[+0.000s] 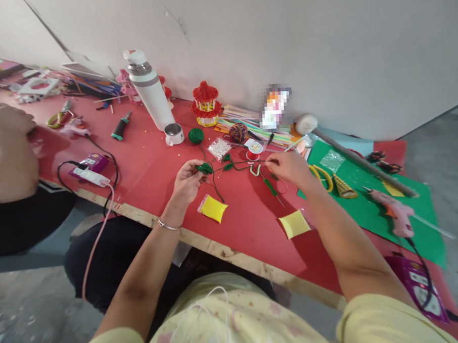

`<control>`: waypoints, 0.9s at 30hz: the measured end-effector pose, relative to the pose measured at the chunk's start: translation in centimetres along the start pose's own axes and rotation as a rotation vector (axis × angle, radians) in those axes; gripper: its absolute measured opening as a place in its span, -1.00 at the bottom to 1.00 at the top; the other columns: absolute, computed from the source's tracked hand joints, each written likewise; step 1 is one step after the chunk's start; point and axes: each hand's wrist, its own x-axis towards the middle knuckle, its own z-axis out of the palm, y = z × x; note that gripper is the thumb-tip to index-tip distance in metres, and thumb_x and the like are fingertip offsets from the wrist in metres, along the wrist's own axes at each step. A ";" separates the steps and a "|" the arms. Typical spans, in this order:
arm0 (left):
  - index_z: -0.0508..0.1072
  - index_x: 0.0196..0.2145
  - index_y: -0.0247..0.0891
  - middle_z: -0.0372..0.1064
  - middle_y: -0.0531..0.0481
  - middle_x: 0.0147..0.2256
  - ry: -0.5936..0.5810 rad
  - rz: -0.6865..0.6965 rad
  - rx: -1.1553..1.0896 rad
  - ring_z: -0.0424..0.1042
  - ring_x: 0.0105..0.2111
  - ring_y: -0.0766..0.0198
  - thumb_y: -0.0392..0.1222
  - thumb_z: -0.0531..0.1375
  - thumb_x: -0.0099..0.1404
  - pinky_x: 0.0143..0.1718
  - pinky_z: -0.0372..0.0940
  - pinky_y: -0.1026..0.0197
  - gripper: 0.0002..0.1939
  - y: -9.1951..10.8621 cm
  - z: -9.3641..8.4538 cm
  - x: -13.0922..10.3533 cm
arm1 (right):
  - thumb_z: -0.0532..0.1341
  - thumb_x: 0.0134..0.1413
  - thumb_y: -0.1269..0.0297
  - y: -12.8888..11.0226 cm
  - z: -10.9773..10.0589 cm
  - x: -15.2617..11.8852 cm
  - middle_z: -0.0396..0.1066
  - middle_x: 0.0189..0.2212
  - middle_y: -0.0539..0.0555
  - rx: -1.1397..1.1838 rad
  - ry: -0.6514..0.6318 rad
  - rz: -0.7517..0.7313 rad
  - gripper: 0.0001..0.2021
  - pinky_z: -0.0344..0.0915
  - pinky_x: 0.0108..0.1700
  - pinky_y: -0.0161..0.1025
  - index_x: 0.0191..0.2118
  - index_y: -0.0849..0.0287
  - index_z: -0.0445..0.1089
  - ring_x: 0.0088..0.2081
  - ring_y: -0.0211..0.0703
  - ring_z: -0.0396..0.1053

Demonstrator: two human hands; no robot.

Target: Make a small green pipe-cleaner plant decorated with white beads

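Note:
My left hand (pixel 187 182) pinches a small knotted piece of green yarn (pixel 205 168) between thumb and fingers. From it a dark strand stretches rightward to my right hand (pixel 289 168), whose fingertips are closed on its end. A tail of green yarn hangs below the left fingers onto the table. Small green yarn pieces (pixel 227 165) lie under the strand, beside a bag of white beads (pixel 219 148). A red thread spool (pixel 254 150) stands near my right fingers. Below them rests a green-handled crochet hook (pixel 270 188).
Yellow packets (pixel 214 208) lie near the table's front edge. Behind are a green yarn ball (pixel 196 136), a metal cup (pixel 173 134) and a white flask (pixel 149 91). A pink glue gun (pixel 396 212) lies right, on green sheet. Another person's arm (pixel 13 150) is at left.

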 end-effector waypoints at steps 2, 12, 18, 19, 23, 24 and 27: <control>0.46 -0.18 -0.20 0.52 0.04 -0.28 0.003 -0.010 0.020 0.49 -0.41 0.35 -0.31 0.42 0.08 -0.41 0.46 0.28 -0.66 -0.1 0.0 0.0 | 0.19 0.25 0.13 1.9 0.1 0.9 0.60 -0.08 0.22 -0.143 0.028 0.172 -0.71 0.34 -0.10 -0.08 -0.08 0.09 0.61 -0.05 0.16 0.52; 0.47 -0.17 -0.22 0.51 0.03 -0.32 0.002 -0.043 0.060 0.48 -0.45 0.34 -0.32 0.39 0.09 -0.45 0.45 0.27 -0.67 -0.1 -0.2 -0.2 | 0.15 0.29 0.17 4.2 3.3 2.4 0.54 -0.02 0.41 -0.173 -0.026 0.259 -0.69 0.38 0.01 0.07 -0.08 0.25 0.55 0.06 0.29 0.49; 0.47 -0.18 -0.22 0.51 0.04 -0.31 0.000 -0.052 0.049 0.47 -0.46 0.36 -0.33 0.41 0.07 -0.46 0.45 0.28 -0.66 0.0 -0.2 -0.1 | 0.19 0.27 0.22 3.2 0.6 1.2 0.60 -0.26 0.22 0.414 0.109 0.144 -0.79 0.40 -0.21 -0.18 -0.18 0.23 0.51 -0.27 -0.09 0.52; 0.47 -0.18 -0.21 0.51 0.05 -0.31 -0.001 -0.055 0.046 0.47 -0.46 0.36 -0.32 0.42 0.07 -0.46 0.45 0.29 -0.65 0.0 -0.2 -0.1 | 0.24 0.24 0.19 2.5 -0.5 0.7 0.60 -0.31 0.16 0.593 0.116 0.111 -0.79 0.37 -0.30 -0.25 -0.14 0.21 0.51 -0.36 -0.17 0.48; 0.48 -0.18 -0.21 0.50 0.06 -0.33 0.011 -0.059 0.023 0.48 -0.45 0.35 -0.30 0.44 0.05 -0.48 0.45 0.29 -0.64 0.0 -0.1 -0.1 | 0.37 0.08 0.13 -1.3 -4.4 -1.0 0.59 -0.37 0.07 1.044 0.081 -0.043 -0.69 0.23 -0.49 -0.35 -0.09 0.16 0.56 -0.50 -0.31 0.36; 0.48 -0.18 -0.21 0.51 0.05 -0.33 0.015 -0.059 0.022 0.48 -0.45 0.34 -0.29 0.45 0.05 -0.48 0.45 0.29 -0.63 0.0 -0.1 -0.1 | 0.39 0.04 0.14 -2.3 -5.0 -1.2 0.60 -0.36 0.08 1.103 0.050 -0.066 -0.70 0.24 -0.49 -0.35 -0.13 0.17 0.59 -0.49 -0.31 0.37; 0.49 -0.18 -0.23 0.51 0.04 -0.34 0.016 -0.073 0.033 0.48 -0.45 0.34 -0.28 0.45 0.04 -0.48 0.46 0.28 -0.63 0.2 0.2 -0.3 | 0.43 -0.05 0.20 -4.8 -4.8 -1.0 0.63 -0.32 0.10 1.195 -0.039 -0.117 -0.74 0.31 -0.43 -0.32 -0.20 0.17 0.64 -0.42 -0.27 0.44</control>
